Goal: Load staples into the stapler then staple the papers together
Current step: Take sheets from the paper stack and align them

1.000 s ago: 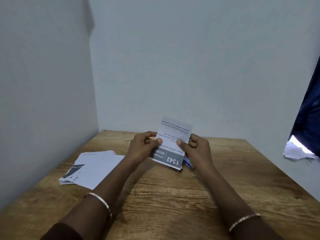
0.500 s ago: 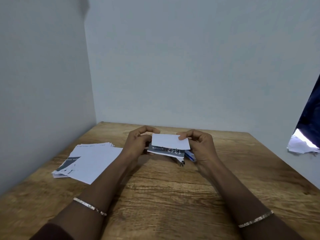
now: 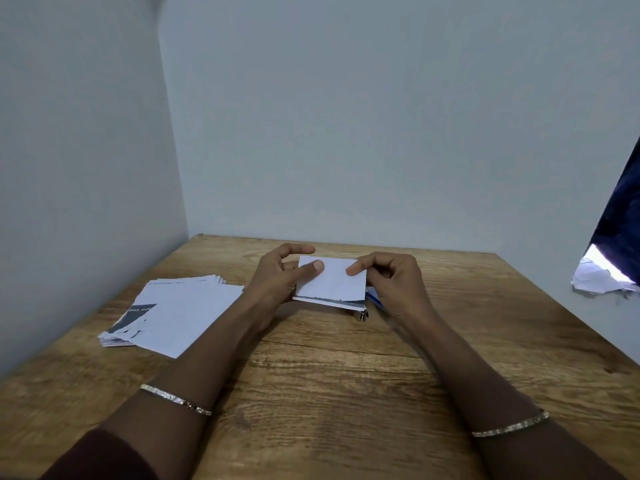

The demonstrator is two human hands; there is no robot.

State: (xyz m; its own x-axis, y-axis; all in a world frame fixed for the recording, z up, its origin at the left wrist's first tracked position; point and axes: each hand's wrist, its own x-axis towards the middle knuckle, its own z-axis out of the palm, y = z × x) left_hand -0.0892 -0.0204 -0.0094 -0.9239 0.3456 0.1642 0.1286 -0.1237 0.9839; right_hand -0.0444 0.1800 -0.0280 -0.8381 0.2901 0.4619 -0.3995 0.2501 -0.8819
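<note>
My left hand [image 3: 280,278] and right hand [image 3: 394,278] pinch the folded papers [image 3: 332,280] by their side edges, low over the table [image 3: 329,375]; the stapler [image 3: 363,315] peeks out beneath them, and the paper stack [image 3: 173,313] lies well apart at left

**Bare corner desk serves as paperwork station**

A plain indoor workspace, office-like: a wood-grain table [image 3: 346,393] pushed into a corner of unadorned pale grey walls [image 3: 346,116]. A fanned stack of printed sheets [image 3: 173,313] lies on the tabletop, and dark blue fabric [image 3: 623,220] hangs at the right edge.
</note>
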